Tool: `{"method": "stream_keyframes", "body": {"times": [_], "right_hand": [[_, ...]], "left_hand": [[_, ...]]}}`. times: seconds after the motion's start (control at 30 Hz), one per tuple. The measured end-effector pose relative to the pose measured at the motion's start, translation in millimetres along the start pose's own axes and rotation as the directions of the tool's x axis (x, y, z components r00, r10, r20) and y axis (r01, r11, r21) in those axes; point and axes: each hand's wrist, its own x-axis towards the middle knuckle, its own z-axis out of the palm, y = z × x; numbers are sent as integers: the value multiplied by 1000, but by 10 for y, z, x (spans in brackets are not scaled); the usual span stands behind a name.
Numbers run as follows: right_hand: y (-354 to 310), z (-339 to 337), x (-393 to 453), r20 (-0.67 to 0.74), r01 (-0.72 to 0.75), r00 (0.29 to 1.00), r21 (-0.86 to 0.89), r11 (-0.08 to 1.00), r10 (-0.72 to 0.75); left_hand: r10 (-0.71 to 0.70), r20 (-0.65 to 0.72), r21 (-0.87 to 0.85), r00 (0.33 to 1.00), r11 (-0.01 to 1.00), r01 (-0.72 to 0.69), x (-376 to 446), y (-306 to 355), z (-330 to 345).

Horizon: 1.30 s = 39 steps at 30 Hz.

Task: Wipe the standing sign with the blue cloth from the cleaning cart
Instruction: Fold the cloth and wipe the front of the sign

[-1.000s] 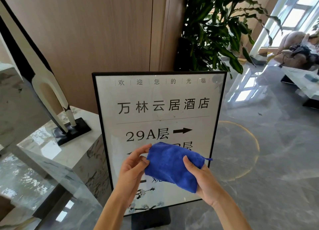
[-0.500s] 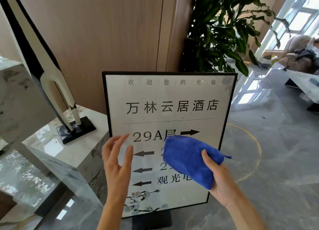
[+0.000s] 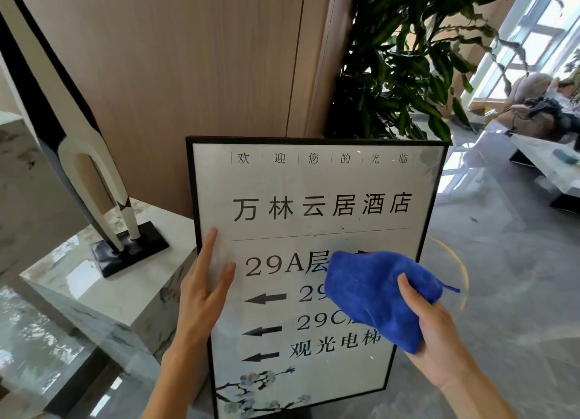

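Note:
A black-framed standing sign (image 3: 314, 186) with Chinese text, floor numbers and arrows stands right in front of me. My right hand (image 3: 436, 340) grips a bunched blue cloth (image 3: 373, 293), which is in front of the sign's right middle and covers part of the lettering. My left hand (image 3: 201, 296) is open with fingers spread, at the sign's left edge, overlapping the frame. The sign's base is mostly out of view below.
A marble plinth (image 3: 94, 280) with a tall black-and-white sculpture (image 3: 81, 154) stands to the left. A large potted plant (image 3: 405, 57) rises behind the sign. Glossy grey floor (image 3: 502, 261) stretches right, with a low table (image 3: 552, 167) and seating beyond.
My left hand let go of the cloth and moved left and up to the sign's left edge. My right hand carried the cloth to the right, up against the sign's face.

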Motion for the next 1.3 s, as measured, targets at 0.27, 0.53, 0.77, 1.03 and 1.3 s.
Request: {"method": "stream_keyframes", "body": {"times": [0.27, 0.53, 0.77, 1.03, 1.3], "right_hand": [[-230, -13, 188, -94, 161, 982, -48, 986, -165], [-469, -279, 348, -382, 333, 806, -340, 880, -452], [-207, 187, 818, -256, 401, 790, -474, 784, -558], [-58, 115, 1221, -168, 626, 405, -666, 406, -899], [17, 175, 1406, -15, 617, 371, -743, 259, -928]], "left_hand": [[1, -50, 6, 999, 1000, -1, 28, -152, 4], [-59, -129, -30, 990, 998, 56, 20, -326, 30], [-83, -133, -29, 988, 996, 80, 14, -172, 40], [-47, -131, -69, 990, 997, 38, -1, -264, 48], [-74, -181, -71, 981, 996, 62, 22, -349, 58]]}}
